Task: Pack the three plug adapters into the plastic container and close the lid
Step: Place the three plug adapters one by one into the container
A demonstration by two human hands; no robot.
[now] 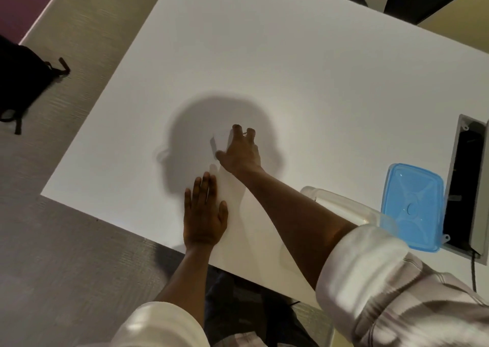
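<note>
The right hand (239,149) covers most of a white plug adapter (219,141), so only its left edge shows, and whether the fingers actually grip it cannot be told. Another pale adapter (213,168) between the two hands is washed out against the white table (291,82). The right forearm hides the near part of the clear container (341,203). The black bag (21,82) is cut off by the left edge.

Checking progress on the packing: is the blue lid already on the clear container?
No, the blue lid lies flat on the table beside the clear container, which stands open.
</note>
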